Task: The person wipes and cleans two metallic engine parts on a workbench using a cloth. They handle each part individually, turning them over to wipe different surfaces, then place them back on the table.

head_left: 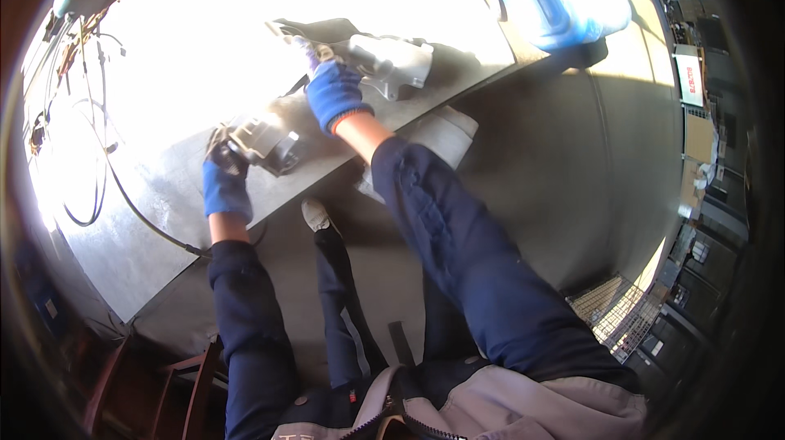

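At the near edge of a pale metal-topped table point(159, 203), my left hand point(226, 186), in a blue knit glove, is closed on the left end of a small grey metal housing point(266, 144). Farther right, my right hand point(334, 92) wears the same kind of glove. Its fingers are curled at the left end of a silver metal bracket part point(396, 64) with dark pieces behind it. Glare hides the fingertips, and what exactly they grip cannot be made out.
Loose cables point(102, 154) hang and lie on the table's left. A translucent blue jug point(548, 6) stands at the far right. Below the table edge is a whitish box-like object point(446, 133). A wire basket point(617, 313) and shelving with cardboard boxes point(699, 137) line the right.
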